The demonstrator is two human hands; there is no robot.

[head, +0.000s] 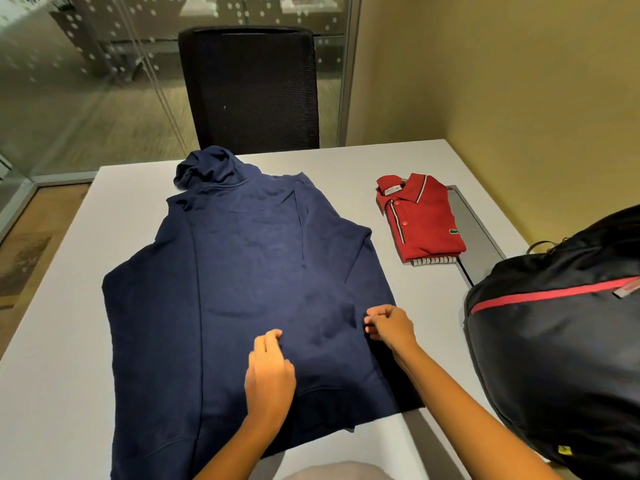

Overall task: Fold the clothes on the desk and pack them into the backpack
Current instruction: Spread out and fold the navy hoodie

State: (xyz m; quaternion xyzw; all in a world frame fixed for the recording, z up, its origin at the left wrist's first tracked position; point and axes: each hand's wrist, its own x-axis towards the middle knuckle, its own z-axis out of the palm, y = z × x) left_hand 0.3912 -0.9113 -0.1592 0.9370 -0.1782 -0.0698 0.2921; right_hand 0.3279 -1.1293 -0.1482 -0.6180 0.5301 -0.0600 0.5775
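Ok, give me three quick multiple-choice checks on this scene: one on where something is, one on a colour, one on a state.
1. Where is the red shirt?
A. on the desk, right of the hoodie
B. inside the backpack
C. on the chair

2. What colour is the stripe across the backpack?
A. yellow
B. red
C. white

3. How is the hoodie now?
A. rolled into a ball
B. packed away
C. spread out on the desk

Answers:
1 A: it lies folded on the desk, between the hoodie and the backpack.
2 B: a red stripe runs across the black fabric.
3 C: it lies open on the desk, with the left hand resting on it and the right hand gripping it near its right edge.
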